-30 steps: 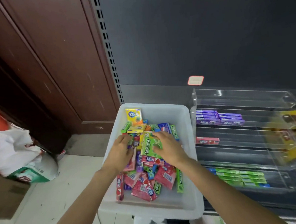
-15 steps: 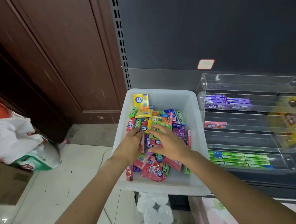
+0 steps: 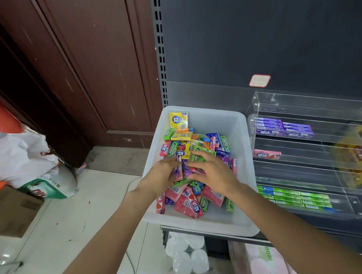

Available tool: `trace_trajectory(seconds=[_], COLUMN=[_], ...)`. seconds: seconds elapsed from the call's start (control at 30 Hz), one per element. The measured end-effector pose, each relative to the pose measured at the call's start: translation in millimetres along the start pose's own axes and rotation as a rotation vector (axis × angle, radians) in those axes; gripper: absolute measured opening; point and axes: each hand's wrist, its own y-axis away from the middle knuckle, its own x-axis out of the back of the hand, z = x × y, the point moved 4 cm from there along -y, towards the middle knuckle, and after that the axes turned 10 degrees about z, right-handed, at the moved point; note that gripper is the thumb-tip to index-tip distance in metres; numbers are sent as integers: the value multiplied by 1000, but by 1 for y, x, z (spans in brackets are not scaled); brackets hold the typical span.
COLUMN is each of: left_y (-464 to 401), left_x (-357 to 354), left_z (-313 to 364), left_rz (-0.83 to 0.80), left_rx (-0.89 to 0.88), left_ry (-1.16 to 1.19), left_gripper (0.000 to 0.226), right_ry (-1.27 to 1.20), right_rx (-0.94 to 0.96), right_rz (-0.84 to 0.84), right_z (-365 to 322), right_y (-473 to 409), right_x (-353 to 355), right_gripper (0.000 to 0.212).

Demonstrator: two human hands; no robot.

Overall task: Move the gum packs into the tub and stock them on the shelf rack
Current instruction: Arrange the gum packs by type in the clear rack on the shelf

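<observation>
Both your hands are down in the white tub [image 3: 204,226] w/ the gum packs [image 3: 192,201] heaped inside, left hand [image 3: 160,176] pinching a purple pack [image 3: 179,168], right hand [image 3: 213,173] splayed flat on the pile, prob. sorting by colour for the clear shelf rack [image 3: 305,112] just beside.

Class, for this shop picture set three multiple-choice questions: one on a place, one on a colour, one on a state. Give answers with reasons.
1. Where is the white tub relative to the clear rack?
A. left of it
B. on top of it
C. inside it

2. What colour are the packs on the rack's second tier from the top?
A. orange
B. purple
C. white

3. The rack's top tier is:
A. full
B. half full
C. empty

Answers: 1 A, the tub sits beside the rack's left wall. 2 B, purple wrappers show. 3 C, no packs lie there.
</observation>
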Motion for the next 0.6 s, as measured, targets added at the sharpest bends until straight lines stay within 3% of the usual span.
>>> trace_trajectory(seconds=[0.17,0.3,0.43,0.6], left_y=[9,5,-4,-25], left_x=[17,31,46,54], left_z=[0,-10,-8,22], left_rz=[228,381,450,476], left_rx=[55,159,217,221], left_ry=[173,293,444,548], left_gripper=[31,30,24,21], right_ry=[-79,-286,-569,-659], right_rx=[-8,-158,-360,-413], right_rz=[158,258,301,487], right_z=[-4,-1,2,26], right_y=[-1,-9,-14,-13], right_x=[12,21,41,85], right_gripper=[34,28,22,16])
